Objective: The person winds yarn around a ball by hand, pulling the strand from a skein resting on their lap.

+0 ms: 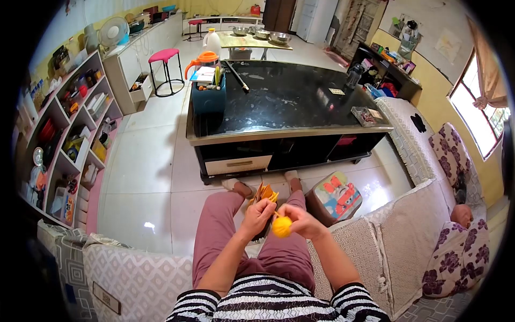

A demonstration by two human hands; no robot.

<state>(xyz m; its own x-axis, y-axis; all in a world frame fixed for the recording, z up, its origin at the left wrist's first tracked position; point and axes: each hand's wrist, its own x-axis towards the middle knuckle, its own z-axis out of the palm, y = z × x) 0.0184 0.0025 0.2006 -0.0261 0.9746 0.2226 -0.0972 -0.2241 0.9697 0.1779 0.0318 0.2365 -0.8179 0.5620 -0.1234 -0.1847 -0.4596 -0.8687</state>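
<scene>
My left hand [259, 216] is closed in a pinch over my lap. Just beyond its fingers stick up several orange and yellow pointed pieces [264, 192], whose kind I cannot make out. A round yellow ball [281, 227], looking like wound yarn, is at the fingertips of my right hand [301, 221], which is closed on it. A short yellow strand shows between the two hands, close together. What lies inside the left fingers is hidden.
Ahead stands a black-topped table [289, 102] with a blue bin [208, 101] and an orange-lidded jug [206, 58]. A cartoon-printed stool [338, 196] is by my right leg. Shelves [70, 134] line the left; a sofa [375, 241] extends right.
</scene>
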